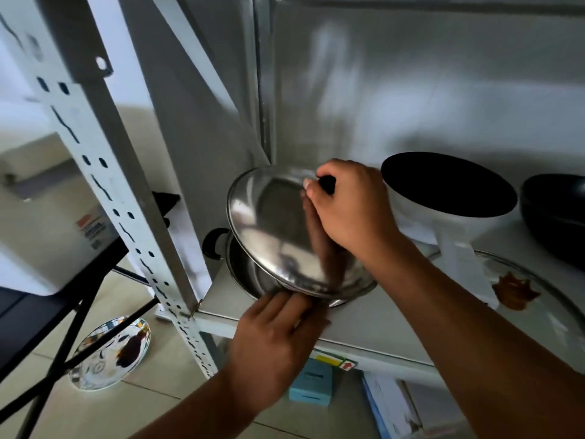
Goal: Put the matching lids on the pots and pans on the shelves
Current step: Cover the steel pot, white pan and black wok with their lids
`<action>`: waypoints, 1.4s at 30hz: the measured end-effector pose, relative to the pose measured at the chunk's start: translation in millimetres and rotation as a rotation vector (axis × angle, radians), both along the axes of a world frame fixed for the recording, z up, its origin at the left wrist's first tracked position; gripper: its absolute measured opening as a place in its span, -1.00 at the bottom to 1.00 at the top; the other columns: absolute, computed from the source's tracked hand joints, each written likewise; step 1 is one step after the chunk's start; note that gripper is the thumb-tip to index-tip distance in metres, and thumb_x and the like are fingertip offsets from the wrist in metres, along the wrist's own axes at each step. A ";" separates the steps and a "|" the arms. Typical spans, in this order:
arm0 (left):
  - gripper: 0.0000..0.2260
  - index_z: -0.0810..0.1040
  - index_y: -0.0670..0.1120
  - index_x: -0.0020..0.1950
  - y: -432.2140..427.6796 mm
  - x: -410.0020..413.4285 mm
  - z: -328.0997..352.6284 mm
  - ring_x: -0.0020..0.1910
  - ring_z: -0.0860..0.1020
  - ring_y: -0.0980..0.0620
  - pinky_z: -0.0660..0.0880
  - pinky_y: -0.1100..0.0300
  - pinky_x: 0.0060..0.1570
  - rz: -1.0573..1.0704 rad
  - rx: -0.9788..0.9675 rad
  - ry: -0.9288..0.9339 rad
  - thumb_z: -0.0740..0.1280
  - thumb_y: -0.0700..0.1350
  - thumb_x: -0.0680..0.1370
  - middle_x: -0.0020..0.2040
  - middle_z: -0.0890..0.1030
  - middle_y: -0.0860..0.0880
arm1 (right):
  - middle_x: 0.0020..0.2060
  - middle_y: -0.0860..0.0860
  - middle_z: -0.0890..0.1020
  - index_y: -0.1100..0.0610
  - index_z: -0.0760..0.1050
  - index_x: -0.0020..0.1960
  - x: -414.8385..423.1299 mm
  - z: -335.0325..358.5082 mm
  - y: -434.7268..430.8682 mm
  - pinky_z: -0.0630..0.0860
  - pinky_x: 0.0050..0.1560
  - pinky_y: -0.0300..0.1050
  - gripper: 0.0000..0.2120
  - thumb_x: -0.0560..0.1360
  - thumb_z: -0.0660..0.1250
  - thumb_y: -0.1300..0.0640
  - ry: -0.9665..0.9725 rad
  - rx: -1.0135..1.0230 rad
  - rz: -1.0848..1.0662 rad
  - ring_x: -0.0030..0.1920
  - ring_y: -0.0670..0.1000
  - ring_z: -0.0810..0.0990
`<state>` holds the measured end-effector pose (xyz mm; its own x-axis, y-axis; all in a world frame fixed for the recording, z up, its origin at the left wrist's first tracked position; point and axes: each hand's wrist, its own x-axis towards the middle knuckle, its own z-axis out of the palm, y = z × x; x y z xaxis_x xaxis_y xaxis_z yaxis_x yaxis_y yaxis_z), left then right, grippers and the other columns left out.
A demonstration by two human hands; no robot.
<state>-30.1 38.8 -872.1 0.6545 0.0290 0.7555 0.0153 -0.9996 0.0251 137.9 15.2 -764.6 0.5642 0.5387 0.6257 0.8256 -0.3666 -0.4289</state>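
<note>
A shiny steel lid (275, 229) is tilted over a steel pot (243, 267) with a black side handle (213, 245) at the shelf's left end. My right hand (351, 210) grips the lid's black knob from above. My left hand (278, 337) rests against the lid's lower rim and the pot's front edge, fingers together. The lid's near edge touches the pot; its far edge is raised. A white pan with a dark inside (449, 191) stands to the right, then a black pan (557, 213). A glass lid with a brown knob (519, 293) lies on the shelf.
The white shelf (380, 315) has a perforated metal upright (126, 223) at its left corner. Another glass lid (110, 353) lies on the tiled floor beside a black folding stand (63, 343). Boxes and papers (311, 384) sit below the shelf.
</note>
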 end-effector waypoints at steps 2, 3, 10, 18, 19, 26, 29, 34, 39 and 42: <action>-0.89 0.60 -0.10 0.00 -5.1 -5.4 -3.1 -0.33 0.53 -0.09 0.47 0.06 -0.35 -0.064 -0.044 0.017 0.40 -0.08 0.53 -0.23 0.62 -0.06 | -0.17 0.11 0.68 0.14 0.63 -0.08 5.3 -7.3 10.1 0.50 -0.11 -0.04 -0.79 0.47 0.36 0.00 -0.017 -0.080 0.006 -0.11 0.16 0.61; -0.87 0.55 -0.09 -0.01 -8.4 -7.1 -0.9 -0.34 0.53 -0.08 0.46 0.07 -0.36 -0.107 -0.043 -0.001 0.41 -0.07 0.52 -0.24 0.61 -0.06 | -0.15 0.13 0.67 0.15 0.63 -0.07 7.0 -11.6 13.9 0.51 -0.10 -0.02 -0.78 0.47 0.35 0.00 -0.027 -0.116 0.017 -0.11 0.18 0.61; -0.91 0.61 -0.14 -0.04 -2.7 -5.5 3.5 -0.25 0.55 -0.13 0.47 0.00 -0.28 -0.051 -0.130 -0.020 0.35 -0.15 0.53 -0.15 0.62 -0.11 | -0.11 0.17 0.63 0.20 0.61 -0.01 3.7 -40.2 23.2 0.49 -0.08 0.01 -0.74 0.51 0.32 0.00 -0.090 -0.209 0.064 -0.07 0.20 0.55; -0.87 0.65 -0.17 -0.08 1.8 -7.5 -0.9 -0.22 0.55 -0.12 0.49 0.00 -0.24 -0.037 -0.163 0.045 0.32 -0.17 0.54 -0.14 0.62 -0.11 | -0.12 0.17 0.63 0.20 0.62 -0.01 -0.4 -43.2 27.8 0.47 -0.10 -0.02 -0.73 0.51 0.32 0.00 -0.091 -0.165 0.086 -0.08 0.21 0.54; -0.88 0.65 -0.17 -0.08 1.1 -7.4 -0.8 -0.22 0.55 -0.12 0.49 0.01 -0.24 -0.037 -0.164 0.046 0.32 -0.18 0.54 -0.14 0.62 -0.11 | -0.12 0.17 0.63 0.20 0.63 -0.01 -0.5 -43.6 28.8 0.47 -0.10 -0.02 -0.73 0.51 0.32 0.00 -0.089 -0.158 0.083 -0.08 0.20 0.55; -0.86 0.65 -0.17 -0.08 1.7 -9.2 2.7 -0.22 0.53 -0.09 0.48 0.04 -0.21 -0.020 -0.173 0.067 0.30 -0.18 0.54 -0.15 0.61 -0.10 | -0.19 0.16 0.65 0.21 0.65 -0.10 -6.8 -44.2 33.6 0.50 -0.15 -0.06 -0.77 0.48 0.33 0.04 -0.081 -0.130 0.082 -0.15 0.20 0.59; -0.85 0.64 -0.16 -0.06 0.8 -12.0 1.6 -0.18 0.55 -0.11 0.49 0.02 -0.19 -0.033 -0.169 0.094 0.29 -0.16 0.56 -0.09 0.62 -0.10 | -0.17 0.18 0.66 0.25 0.66 -0.08 -4.6 -38.4 33.5 0.54 -0.10 0.02 -0.75 0.47 0.35 0.06 -0.106 -0.153 0.086 -0.13 0.21 0.59; -0.86 0.64 -0.15 -0.06 0.7 -11.7 -1.4 -0.20 0.52 -0.10 0.47 0.02 -0.21 -0.021 -0.168 0.093 0.29 -0.16 0.56 -0.10 0.62 -0.09 | -0.21 0.18 0.66 0.24 0.66 -0.10 -2.7 -40.5 32.7 0.54 -0.15 0.02 -0.76 0.45 0.36 0.06 -0.113 -0.151 0.100 -0.18 0.20 0.60; -0.87 0.64 -0.15 -0.09 -1.0 -8.5 -1.0 -0.23 0.51 -0.10 0.44 0.06 -0.25 -0.013 -0.156 0.088 0.30 -0.16 0.54 -0.12 0.63 -0.08 | -0.20 0.19 0.66 0.23 0.68 -0.05 -2.8 -46.3 33.8 0.55 -0.17 -0.02 -0.77 0.43 0.38 0.08 -0.109 -0.125 0.097 -0.17 0.23 0.61; -0.86 0.64 -0.15 -0.10 -0.8 -6.0 -0.1 -0.24 0.50 -0.10 0.43 0.04 -0.26 0.005 -0.153 0.093 0.29 -0.15 0.54 -0.13 0.62 -0.08 | -0.20 0.19 0.66 0.24 0.66 -0.07 -2.7 -47.1 33.1 0.55 -0.15 0.02 -0.73 0.44 0.37 0.03 -0.105 -0.139 0.094 -0.17 0.23 0.60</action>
<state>-36.1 37.9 -872.2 0.7209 0.1427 0.6782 0.0295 -0.9840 0.1757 135.2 48.3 -811.7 0.4431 0.6712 0.5942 0.8965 -0.3353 -0.2896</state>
